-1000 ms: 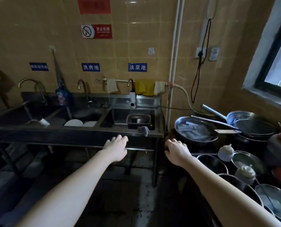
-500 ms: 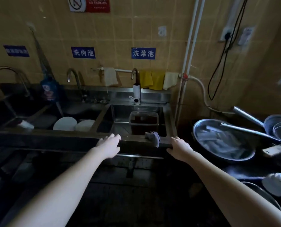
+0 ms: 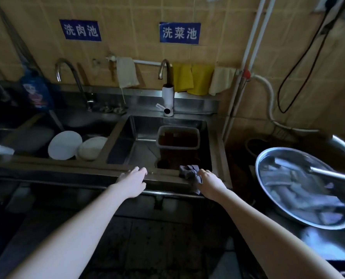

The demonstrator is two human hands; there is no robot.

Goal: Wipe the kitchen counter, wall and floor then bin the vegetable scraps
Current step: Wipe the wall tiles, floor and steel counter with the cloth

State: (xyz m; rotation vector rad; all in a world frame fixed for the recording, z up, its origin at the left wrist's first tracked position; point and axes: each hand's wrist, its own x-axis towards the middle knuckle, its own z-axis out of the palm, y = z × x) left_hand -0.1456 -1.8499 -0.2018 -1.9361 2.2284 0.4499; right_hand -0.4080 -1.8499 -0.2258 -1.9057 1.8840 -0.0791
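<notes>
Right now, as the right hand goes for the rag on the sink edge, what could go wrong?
1. The grey rag hangs over the sink's front rim; a loose pinch by the right hand could tip it into the basin or onto the floor.
2. The brown-liquid tub sits just behind; a swing could knock it.
3. The metal basin is close beside the right forearm, easy to bump.

— What carries everything here?
— A long stainless-steel sink bench [image 3: 163,178] against the tiled wall.
— And on its front rim?
— A crumpled grey cloth [image 3: 188,172] (draped over the edge), and a grey plastic tub [image 3: 178,137] in the right basin.
</notes>
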